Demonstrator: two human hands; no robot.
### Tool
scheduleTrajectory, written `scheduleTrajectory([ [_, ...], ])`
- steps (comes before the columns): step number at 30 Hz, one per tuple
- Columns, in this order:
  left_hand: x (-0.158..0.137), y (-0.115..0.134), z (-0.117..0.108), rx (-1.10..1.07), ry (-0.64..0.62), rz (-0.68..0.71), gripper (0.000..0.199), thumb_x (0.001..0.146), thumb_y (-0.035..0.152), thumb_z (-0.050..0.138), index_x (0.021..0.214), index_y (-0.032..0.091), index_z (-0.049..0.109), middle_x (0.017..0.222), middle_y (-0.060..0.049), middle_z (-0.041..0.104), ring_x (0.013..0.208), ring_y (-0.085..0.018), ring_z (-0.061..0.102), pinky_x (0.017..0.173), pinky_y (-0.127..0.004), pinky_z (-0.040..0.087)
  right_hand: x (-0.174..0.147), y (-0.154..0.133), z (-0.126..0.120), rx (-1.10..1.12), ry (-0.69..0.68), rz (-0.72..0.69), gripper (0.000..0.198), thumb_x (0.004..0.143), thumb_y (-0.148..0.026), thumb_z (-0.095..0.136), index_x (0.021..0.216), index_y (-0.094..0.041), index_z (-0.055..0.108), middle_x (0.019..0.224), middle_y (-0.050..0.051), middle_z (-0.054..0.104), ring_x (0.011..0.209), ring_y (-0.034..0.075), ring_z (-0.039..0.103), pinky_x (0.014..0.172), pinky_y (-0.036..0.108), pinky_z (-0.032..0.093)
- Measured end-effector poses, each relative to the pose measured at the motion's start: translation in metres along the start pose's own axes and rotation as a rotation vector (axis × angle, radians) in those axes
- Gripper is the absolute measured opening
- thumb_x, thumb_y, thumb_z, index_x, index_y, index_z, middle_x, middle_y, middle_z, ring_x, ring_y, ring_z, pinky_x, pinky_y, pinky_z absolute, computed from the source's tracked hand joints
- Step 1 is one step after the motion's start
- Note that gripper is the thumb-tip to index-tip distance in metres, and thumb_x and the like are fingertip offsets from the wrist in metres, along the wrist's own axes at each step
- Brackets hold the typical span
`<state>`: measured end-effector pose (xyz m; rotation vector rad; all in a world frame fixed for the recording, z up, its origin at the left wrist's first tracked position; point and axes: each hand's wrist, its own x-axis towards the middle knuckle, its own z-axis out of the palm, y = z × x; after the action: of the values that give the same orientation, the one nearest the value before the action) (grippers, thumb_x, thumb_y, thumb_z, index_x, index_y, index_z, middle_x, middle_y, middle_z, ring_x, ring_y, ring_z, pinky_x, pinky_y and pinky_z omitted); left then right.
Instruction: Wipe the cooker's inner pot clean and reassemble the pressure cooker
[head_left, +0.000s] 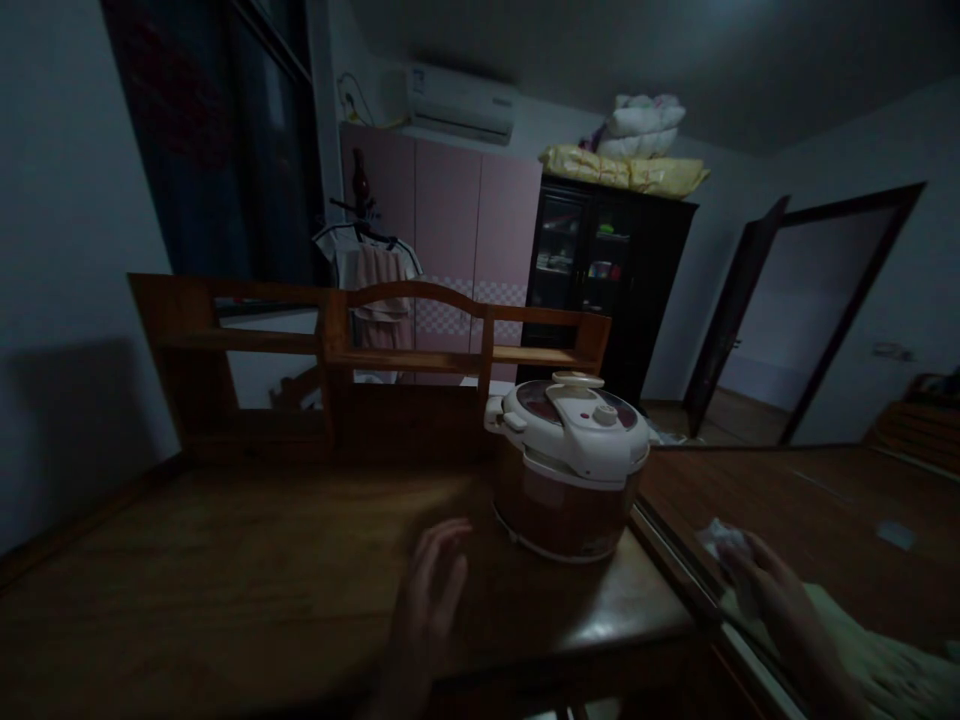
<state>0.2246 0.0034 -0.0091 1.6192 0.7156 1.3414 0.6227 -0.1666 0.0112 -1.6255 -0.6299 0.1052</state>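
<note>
A rice cooker or pressure cooker point(574, 465) with a cream lid and a brown body stands upright on the wooden desk point(300, 560), near its right end. Its lid is down, with a handle and a round knob on top. My left hand point(431, 585) is raised over the desk in front of the cooker and to its left, fingers apart, touching nothing. Off the desk's right edge, my right hand point(765, 580) is closed around a crumpled white tissue or cloth point(724, 537), held apart from the cooker.
A wooden shelf unit point(409, 360) runs along the desk's back edge. Pale green fabric point(870, 640) lies at lower right. Farther off are a clothes rack point(367, 250), pink wardrobe point(446, 220), dark cabinet point(611, 270) and open door point(735, 315).
</note>
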Motion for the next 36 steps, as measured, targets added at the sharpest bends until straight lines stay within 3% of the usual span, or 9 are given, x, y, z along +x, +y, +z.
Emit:
scheduleTrajectory([
  [5,-0.056,-0.005,0.035,-0.039,-0.244,-0.190,0.028,0.086,0.042,0.061,0.110,0.029,0.067,0.117,-0.009,0.065,0.112,-0.025,0.060,0.099,-0.037,0.047,-0.090,-0.004,0.054,0.178,-0.275,0.127,0.061,0.068,-0.053,0.075,0.120,-0.025,0.062,0.106,0.006,0.071,0.089,0.028,0.066,0.073,0.034,0.052],
  [8,-0.061,-0.004,0.058,-0.157,-0.364,-0.332,0.033,0.081,0.047,0.066,0.106,0.026,0.067,0.109,-0.009,0.069,0.100,-0.024,0.065,0.089,-0.033,0.051,-0.132,-0.013,0.098,0.174,-0.328,0.030,0.051,0.073,-0.051,0.074,0.114,-0.020,0.064,0.109,0.007,0.070,0.103,0.030,0.062,0.086,0.036,0.048],
  [12,-0.057,-0.003,0.071,-0.229,-0.329,-0.415,0.035,0.079,0.052,0.067,0.096,0.021,0.067,0.092,-0.008,0.072,0.079,-0.022,0.068,0.072,-0.030,0.052,-0.158,-0.027,0.129,0.226,-0.395,0.052,0.042,0.077,-0.052,0.070,0.102,-0.018,0.067,0.095,0.006,0.072,0.092,0.029,0.063,0.079,0.034,0.049],
  [18,-0.046,-0.005,0.071,-0.183,-0.238,-0.335,0.026,0.077,0.043,0.070,0.088,0.020,0.068,0.092,-0.007,0.072,0.089,-0.024,0.066,0.081,-0.030,0.050,-0.173,-0.033,0.141,0.318,-0.499,0.067,0.033,0.080,-0.049,0.069,0.096,-0.019,0.068,0.089,0.004,0.070,0.086,0.025,0.063,0.076,0.030,0.049],
  [22,-0.040,-0.015,0.074,-0.157,-0.210,-0.346,0.022,0.080,0.039,0.067,0.087,0.019,0.067,0.087,-0.006,0.071,0.083,-0.022,0.066,0.070,-0.028,0.051,-0.178,-0.029,0.143,0.417,-0.525,0.121,0.031,0.081,-0.045,0.071,0.098,-0.019,0.067,0.093,0.005,0.070,0.090,0.025,0.064,0.078,0.031,0.050],
  [26,-0.036,-0.022,0.075,-0.204,-0.193,-0.376,0.027,0.081,0.044,0.066,0.090,0.019,0.063,0.087,-0.006,0.069,0.079,-0.021,0.066,0.066,-0.028,0.052,-0.175,-0.032,0.137,0.446,-0.474,0.128,0.031,0.079,-0.042,0.074,0.101,-0.020,0.070,0.103,0.006,0.071,0.103,0.027,0.063,0.089,0.033,0.047],
  [29,-0.035,-0.024,0.079,-0.234,-0.127,-0.399,0.033,0.079,0.043,0.070,0.099,0.020,0.058,0.099,-0.008,0.070,0.089,-0.023,0.068,0.073,-0.029,0.053,-0.174,-0.032,0.133,0.373,-0.467,0.158,0.030,0.079,-0.045,0.073,0.093,-0.019,0.073,0.094,0.006,0.073,0.092,0.027,0.065,0.082,0.033,0.048],
  [32,-0.037,-0.024,0.088,-0.231,-0.022,-0.469,0.042,0.077,0.050,0.070,0.102,0.021,0.053,0.092,-0.008,0.071,0.080,-0.023,0.069,0.065,-0.029,0.052,-0.176,-0.028,0.135,0.322,-0.460,0.195,0.032,0.079,-0.048,0.073,0.092,-0.018,0.075,0.089,0.006,0.073,0.087,0.027,0.065,0.077,0.032,0.049],
  [36,-0.043,-0.022,0.099,-0.280,-0.034,-0.460,0.049,0.077,0.059,0.066,0.103,0.018,0.059,0.102,-0.012,0.070,0.093,-0.027,0.068,0.076,-0.031,0.053,-0.178,-0.019,0.140,0.309,-0.477,0.197,0.035,0.081,-0.050,0.070,0.095,-0.018,0.074,0.091,0.006,0.073,0.088,0.027,0.065,0.076,0.032,0.049],
])
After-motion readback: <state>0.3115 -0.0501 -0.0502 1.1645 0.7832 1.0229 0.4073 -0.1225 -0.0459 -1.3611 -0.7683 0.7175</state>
